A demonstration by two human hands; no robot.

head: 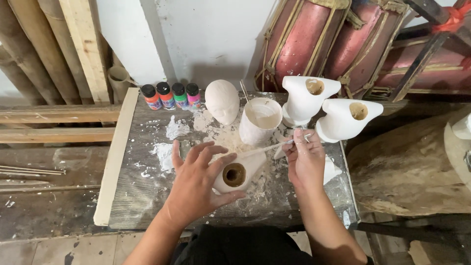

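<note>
Just below the middle of the frame, the left hand point(198, 179) is wrapped around a white head point(239, 172), fingers spread over its top and thumb under its lower edge. The piece lies tipped on the tabletop point(142, 194) so that its round neck hole faces up toward the camera, which seems to keep it steady and turn its surface to the tool.

To the right of it, the right hand point(305, 159) pinches a thin stick point(267, 147) between thumb and fingertips. The stick slants left and down, and its white-coated tip touches the head's upper side; the light pinch looks suited to fine strokes.

Directly above, within easy reach of the stick, stands a white cup point(260, 120) filled with pale paste. Another white head point(222, 101) lies left of the cup, and two more white pieces point(329, 109) with round openings stand at the upper right edge of the tabletop, apart from the wet work. Four small paint bottles point(171, 95) with black caps line up in the upper left of the tabletop. White splashes and crumbs cover the grey wood around the hands.
</note>
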